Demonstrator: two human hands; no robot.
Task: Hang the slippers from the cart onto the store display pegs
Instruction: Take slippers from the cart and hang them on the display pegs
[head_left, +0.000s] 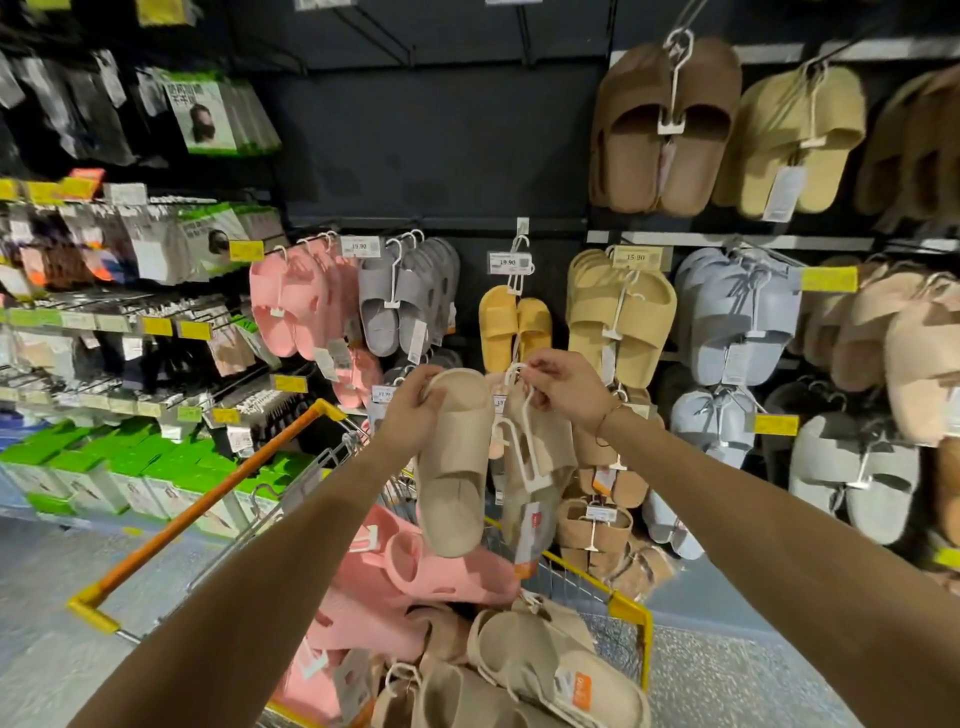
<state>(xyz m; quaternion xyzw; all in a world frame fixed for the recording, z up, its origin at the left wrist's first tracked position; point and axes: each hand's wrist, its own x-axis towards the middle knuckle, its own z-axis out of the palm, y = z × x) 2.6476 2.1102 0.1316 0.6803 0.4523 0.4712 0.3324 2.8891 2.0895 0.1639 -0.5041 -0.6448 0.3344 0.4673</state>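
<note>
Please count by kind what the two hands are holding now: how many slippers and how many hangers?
Slippers: 2
Hanger: 1
Total: 3

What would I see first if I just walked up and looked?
First, two hands in the middle holding up a beige slipper pair: the left hand grips one slipper's top, and the right hand pinches its white hanger hook. Below them is a cart piled with pink and beige slippers. Behind, a dark wall is covered in hanging slippers, with a big brown pair at the upper right.
</note>
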